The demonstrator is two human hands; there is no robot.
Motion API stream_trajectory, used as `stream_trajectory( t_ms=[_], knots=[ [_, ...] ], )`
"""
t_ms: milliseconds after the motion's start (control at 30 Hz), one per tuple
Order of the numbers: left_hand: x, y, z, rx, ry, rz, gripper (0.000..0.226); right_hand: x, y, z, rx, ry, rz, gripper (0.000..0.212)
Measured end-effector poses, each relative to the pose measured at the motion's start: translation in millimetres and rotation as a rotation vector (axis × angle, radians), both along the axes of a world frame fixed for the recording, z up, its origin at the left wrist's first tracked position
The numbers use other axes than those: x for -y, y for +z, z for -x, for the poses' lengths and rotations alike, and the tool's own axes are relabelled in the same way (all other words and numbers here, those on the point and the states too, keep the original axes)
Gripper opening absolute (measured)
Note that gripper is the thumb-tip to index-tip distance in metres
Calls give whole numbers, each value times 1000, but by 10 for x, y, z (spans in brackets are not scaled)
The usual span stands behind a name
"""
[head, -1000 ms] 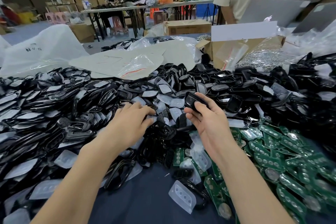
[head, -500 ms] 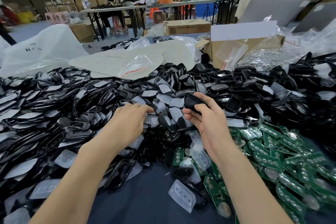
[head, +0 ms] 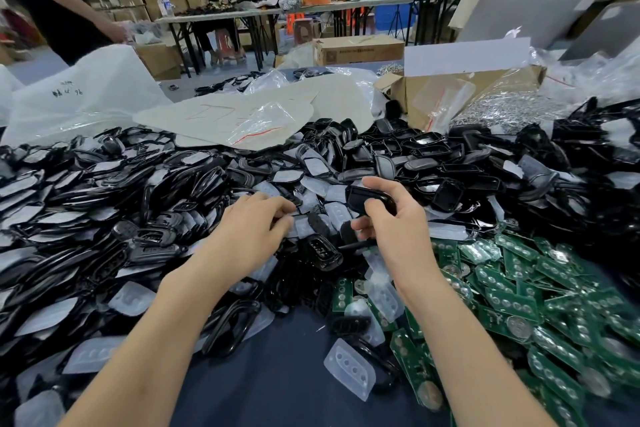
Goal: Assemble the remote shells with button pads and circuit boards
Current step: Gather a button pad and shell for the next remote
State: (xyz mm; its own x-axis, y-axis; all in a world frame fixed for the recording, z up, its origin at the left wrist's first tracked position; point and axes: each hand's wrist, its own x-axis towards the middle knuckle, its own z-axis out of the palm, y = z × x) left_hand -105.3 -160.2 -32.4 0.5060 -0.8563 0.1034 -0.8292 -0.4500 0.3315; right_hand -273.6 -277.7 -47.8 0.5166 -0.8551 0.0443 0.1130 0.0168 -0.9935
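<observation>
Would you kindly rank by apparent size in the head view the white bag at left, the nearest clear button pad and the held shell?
1. White bag
2. Clear button pad, though nearer
3. Shell, partly hidden in the right hand

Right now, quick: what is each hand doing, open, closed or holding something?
Left hand: fingers curved down onto the parts pile; whether it pinches anything cannot be told.
Right hand: closed on a black remote shell.

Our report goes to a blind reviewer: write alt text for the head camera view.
A person's right hand holds a black remote shell above a table heaped with black shells, while the left hand touches clear button pads. Green circuit boards are piled to the right.
</observation>
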Motion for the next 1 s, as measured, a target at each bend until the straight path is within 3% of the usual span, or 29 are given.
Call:
stream_trajectory(
  t_ms=[167,300,467,600,733,900,1000],
  knots=[
    [-130,64,297,5,-122,240,21,-7,9,19,-13,-14,37,33],
    [-231,84,591,-27,-391,91,15,1,25,25,18,-52,69,32],
    [-317,-67,736,219,-468,-171,46,23,12,40,55,-69,18,29],
    [-307,-44,776,322,-457,-139,47,32,12,39,62,-65,11,29],
    [-300,-88,832,419,-501,33,31,39,12,30,81,-62,-3,29],
    [-232,-214,766,266,-415,271,30,47,14,14,101,-64,-37,29],
    [-158,-200,750,-4,-243,437,19,41,29,9,124,-44,-59,29]
  ],
)
